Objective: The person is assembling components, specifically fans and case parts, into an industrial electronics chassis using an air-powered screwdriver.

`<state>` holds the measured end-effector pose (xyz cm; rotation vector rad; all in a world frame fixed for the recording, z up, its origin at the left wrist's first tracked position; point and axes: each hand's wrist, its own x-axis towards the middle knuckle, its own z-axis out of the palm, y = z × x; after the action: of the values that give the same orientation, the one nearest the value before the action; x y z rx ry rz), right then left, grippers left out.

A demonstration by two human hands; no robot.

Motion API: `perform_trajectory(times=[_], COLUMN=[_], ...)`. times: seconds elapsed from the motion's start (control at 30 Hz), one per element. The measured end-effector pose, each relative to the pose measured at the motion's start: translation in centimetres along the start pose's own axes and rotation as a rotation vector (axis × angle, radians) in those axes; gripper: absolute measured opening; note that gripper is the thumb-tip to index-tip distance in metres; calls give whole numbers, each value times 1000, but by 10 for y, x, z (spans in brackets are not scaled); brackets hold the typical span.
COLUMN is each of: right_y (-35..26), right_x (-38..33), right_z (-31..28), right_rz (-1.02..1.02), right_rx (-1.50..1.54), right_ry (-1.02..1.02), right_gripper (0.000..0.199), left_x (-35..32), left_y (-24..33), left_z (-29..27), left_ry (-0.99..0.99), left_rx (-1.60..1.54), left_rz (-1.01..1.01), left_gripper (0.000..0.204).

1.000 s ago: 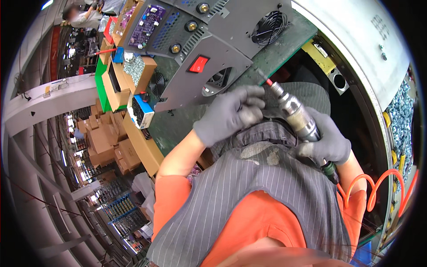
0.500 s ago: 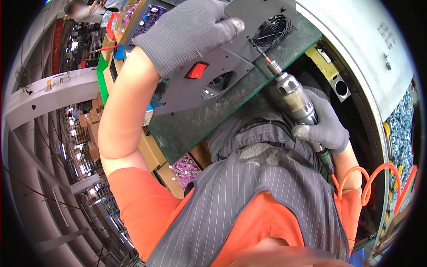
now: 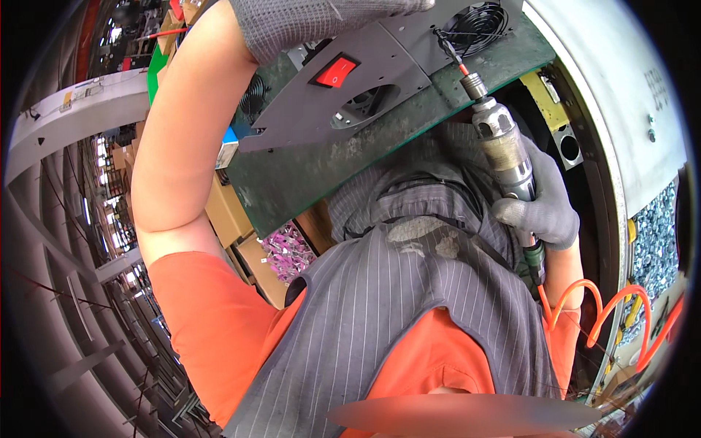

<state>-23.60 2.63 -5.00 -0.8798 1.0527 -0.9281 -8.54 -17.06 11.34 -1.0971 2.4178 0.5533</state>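
Nearest is a dark striped apron (image 3: 343, 306), pale smudges at its waist, over an orange shirt (image 3: 212, 306). The right hand (image 3: 551, 201), in a grey glove, is wrapped round a driver (image 3: 505, 150), which lies to the right of the lap with its bit slanting up and leftward. An orange hose (image 3: 647, 325) coils away from the driver's lower end. The bit's tip is at the grey panels (image 3: 299, 109), just beside a black coil (image 3: 478, 29); I cannot tell whether it touches. The left hand (image 3: 314, 18), gloved too, reaches over the panels and is cut off by the top edge, so I cannot tell whether it grips anything. A red switch (image 3: 337, 71) set there bears white marks; near it is a round opening. Under the panels runs a green bench (image 3: 292, 182), with purple parts (image 3: 286, 252) boxed below its left edge. On the right, a white sheet (image 3: 606, 95) carries dark characters, too blurred to read, and small metal parts (image 3: 653, 241) are heaped beyond the hose. Farther off, left, stretches a pale beam (image 3: 80, 117).
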Motion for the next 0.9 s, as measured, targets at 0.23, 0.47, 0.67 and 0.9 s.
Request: perform_trajectory(times=[0.23,0.47,0.67,0.9], right_y=[4,-23,-36,-10], right_x=[2,-8,-7,-23], right_z=[4,11,15,8], right_rz=[-70,48,28,52], right_rx=[-50,185,38,-52], right_ry=[54,71,15,81], right_gripper=[71,69,74,92], left_x=[8,35,18,-52], left_y=[-11,-29,-32,-88], left_z=[12,20,9,32], left_ry=[29,251,181,564], left_rx=[-148,535,776,-385], left_rz=[191,787,713,501], left_gripper=[35,17,18,54])
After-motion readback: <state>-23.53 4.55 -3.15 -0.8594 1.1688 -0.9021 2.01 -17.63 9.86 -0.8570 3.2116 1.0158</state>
